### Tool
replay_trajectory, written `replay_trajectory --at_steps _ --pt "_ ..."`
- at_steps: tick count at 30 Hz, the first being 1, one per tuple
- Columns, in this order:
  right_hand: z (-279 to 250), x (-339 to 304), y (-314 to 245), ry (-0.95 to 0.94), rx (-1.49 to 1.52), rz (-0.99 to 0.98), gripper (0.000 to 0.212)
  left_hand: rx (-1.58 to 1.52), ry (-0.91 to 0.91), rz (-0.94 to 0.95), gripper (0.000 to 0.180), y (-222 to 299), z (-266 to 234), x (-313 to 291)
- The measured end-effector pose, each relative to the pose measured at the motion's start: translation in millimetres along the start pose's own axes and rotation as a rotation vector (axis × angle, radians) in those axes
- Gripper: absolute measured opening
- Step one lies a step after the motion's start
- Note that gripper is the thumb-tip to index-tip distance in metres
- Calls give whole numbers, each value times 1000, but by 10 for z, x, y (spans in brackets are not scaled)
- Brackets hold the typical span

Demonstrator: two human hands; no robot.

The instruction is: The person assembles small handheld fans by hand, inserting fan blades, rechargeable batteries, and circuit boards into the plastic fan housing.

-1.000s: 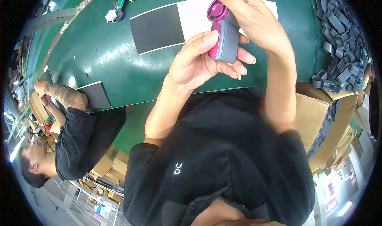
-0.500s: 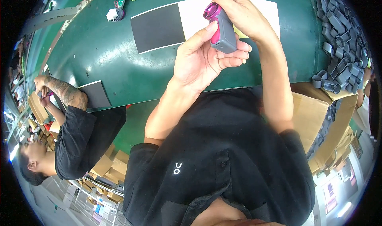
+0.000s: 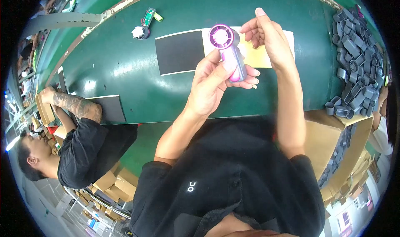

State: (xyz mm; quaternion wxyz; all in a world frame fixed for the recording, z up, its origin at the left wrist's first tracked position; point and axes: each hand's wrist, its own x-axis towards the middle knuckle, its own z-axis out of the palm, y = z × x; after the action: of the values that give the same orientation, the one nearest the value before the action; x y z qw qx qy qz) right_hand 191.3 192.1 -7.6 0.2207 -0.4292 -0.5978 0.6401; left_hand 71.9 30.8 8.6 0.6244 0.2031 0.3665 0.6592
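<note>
A small handheld fan point(image 3: 231, 54) with a pink ring, a spoked front and a grey-and-pink handle is in my left hand point(image 3: 207, 85). My thumb presses on the front of the handle and the fingers wrap behind it. The fan's round head points away from me, its front face showing. To its right, my right hand point(image 3: 273, 45) is raised, apart from the fan, fingers loosely curled and spread with nothing visible in them. Under both hands lies a flat mat point(image 3: 180, 52) with a black left part, a white middle and a yellow patch point(image 3: 256, 55).
The green table point(image 3: 112, 66) carries a fan part with a circuit board point(image 3: 148, 18) at far left. Grey plastic housings point(image 3: 358, 66) pile up at right, above an open cardboard box point(image 3: 323, 141). A co-worker point(image 3: 83, 143) sits at left by another dark mat point(image 3: 111, 107).
My right hand has come off the fan and moved to the right. The fan has turned, so its spoked face now shows. The whole view has shifted slightly.
</note>
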Motion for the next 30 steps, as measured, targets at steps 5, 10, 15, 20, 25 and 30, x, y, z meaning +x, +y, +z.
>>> replay_trajectory --at_steps 5,10,15,20,25,30 --pt "-31 -6 19 -38 -2 -39 66 97 0 76 39 108 -2 44" --pt "-51 0 173 -93 -46 -82 41 438 103 232 34 697 -130 607" --pt "10 -16 176 -92 -70 -72 29 1334 472 275 55 1458 -685 1984" --pt "92 -146 112 -56 -134 -102 23 1877 722 183 70 1667 -1199 3084" --pt "67 -123 -39 -162 -278 -53 18 1875 927 115 73 1887 -1567 3580" --pt "65 -82 6 -163 -220 -73 21 1990 779 526 73 2098 -1941 3687"
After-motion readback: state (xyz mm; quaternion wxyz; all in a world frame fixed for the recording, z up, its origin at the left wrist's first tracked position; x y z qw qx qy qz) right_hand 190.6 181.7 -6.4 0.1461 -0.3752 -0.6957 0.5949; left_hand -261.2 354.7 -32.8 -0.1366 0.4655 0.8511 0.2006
